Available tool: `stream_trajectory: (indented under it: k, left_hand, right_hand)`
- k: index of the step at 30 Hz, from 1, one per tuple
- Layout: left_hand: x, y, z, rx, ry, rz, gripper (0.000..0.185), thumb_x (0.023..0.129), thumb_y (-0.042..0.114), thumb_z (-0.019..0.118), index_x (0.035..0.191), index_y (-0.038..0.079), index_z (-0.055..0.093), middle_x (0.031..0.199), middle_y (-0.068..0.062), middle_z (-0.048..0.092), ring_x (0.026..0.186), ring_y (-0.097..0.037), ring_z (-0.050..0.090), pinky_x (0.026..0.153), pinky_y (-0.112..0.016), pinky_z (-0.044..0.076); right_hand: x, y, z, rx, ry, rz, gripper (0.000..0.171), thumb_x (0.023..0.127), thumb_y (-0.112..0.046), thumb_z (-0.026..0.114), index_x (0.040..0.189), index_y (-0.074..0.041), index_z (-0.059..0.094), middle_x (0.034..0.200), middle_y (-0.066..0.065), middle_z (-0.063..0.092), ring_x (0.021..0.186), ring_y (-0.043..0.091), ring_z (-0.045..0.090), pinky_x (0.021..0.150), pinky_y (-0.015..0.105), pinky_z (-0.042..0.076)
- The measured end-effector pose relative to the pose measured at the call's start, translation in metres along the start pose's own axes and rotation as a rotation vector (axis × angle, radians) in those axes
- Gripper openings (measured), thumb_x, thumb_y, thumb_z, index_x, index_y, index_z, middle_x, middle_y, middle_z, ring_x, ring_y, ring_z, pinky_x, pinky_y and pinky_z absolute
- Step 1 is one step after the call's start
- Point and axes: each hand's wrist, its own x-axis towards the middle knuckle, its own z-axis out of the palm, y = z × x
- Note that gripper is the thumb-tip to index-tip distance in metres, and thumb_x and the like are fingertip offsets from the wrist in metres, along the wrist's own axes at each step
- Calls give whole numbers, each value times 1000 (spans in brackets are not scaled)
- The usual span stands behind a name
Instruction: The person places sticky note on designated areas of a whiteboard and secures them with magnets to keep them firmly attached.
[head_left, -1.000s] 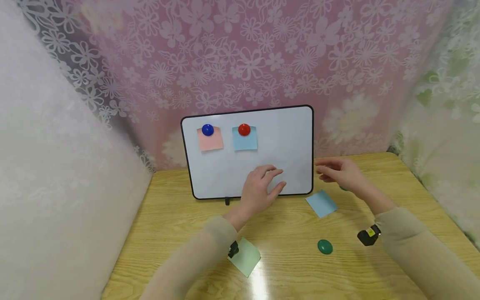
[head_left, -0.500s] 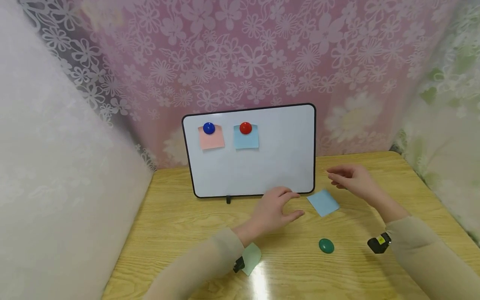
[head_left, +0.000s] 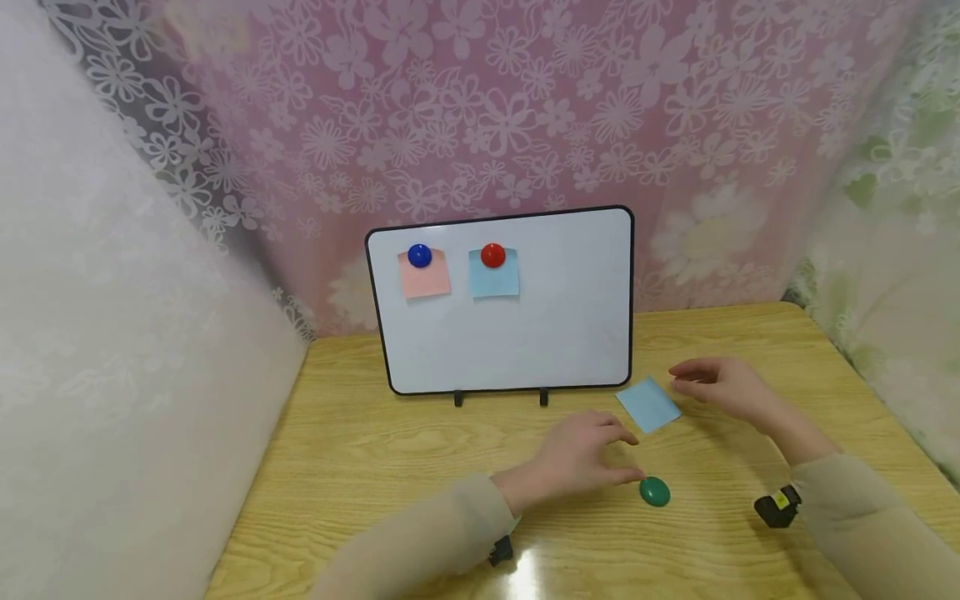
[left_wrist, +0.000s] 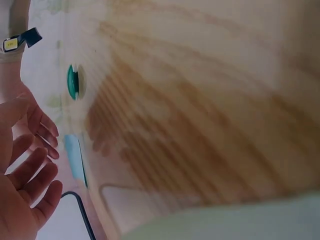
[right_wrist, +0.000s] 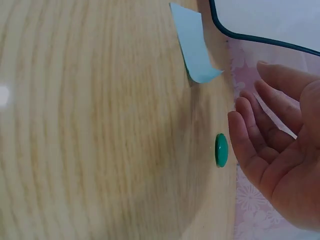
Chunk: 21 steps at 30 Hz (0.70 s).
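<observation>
My left hand [head_left: 581, 454] is over the table, thumb and fingers apart, holding nothing. In the head view its thumb tip appears beside a green round magnet [head_left: 655, 492]; the left wrist view shows a gap between the hand and that magnet [left_wrist: 73, 82]. My right hand [head_left: 723, 390] hovers right of a blue sticky note [head_left: 648, 405], its fingers loosely bent around nothing. A second green magnet [right_wrist: 221, 150] shows near the right hand's fingers in the right wrist view; in the head view the hand hides it. The blue note [right_wrist: 194, 47] has a curled edge.
A whiteboard [head_left: 555, 333] stands at the back on small black feet [head_left: 543, 397]. A blue magnet [head_left: 420, 255] holds a pink note [head_left: 425, 282] on it, and a red magnet [head_left: 492, 255] a blue note [head_left: 494, 283]. My left sleeve mostly covers a green note [head_left: 515, 525].
My left hand has moved from in front of the whiteboard down and right towards the nearer green magnet. The right hand has drawn back from the whiteboard's right edge, rightwards and down.
</observation>
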Motion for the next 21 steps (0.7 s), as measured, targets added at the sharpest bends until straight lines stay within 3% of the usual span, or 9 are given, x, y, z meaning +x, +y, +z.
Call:
stream_trajectory:
  k: [8,14,21]
  left_hand:
    - [9,14,20,17,-167,-17,51,94,65,74,132,30,75,123,20,67,109,7,58,92,-9,44]
    - [17,22,23,87,-180,-20,51,93,67,74,132,34,74,122,22,65,109,6,58,89,-11,46]
    - [22,29,20,114,-206,-23,51,91,69,74,129,35,75,117,23,64,104,6,56,82,-11,47]
  right_hand:
    - [-4,11,6,-6,-27,-2,50,107,-31,70,141,4,65,127,20,72,108,33,70,80,37,59]
    - [-3,16,10,12,-42,15,53,104,-35,73,140,3,66,122,16,74,101,23,72,77,35,60]
    - [-5,15,13,-6,-32,16,53,103,-35,75,138,4,66,121,16,74,100,24,72,76,34,60]
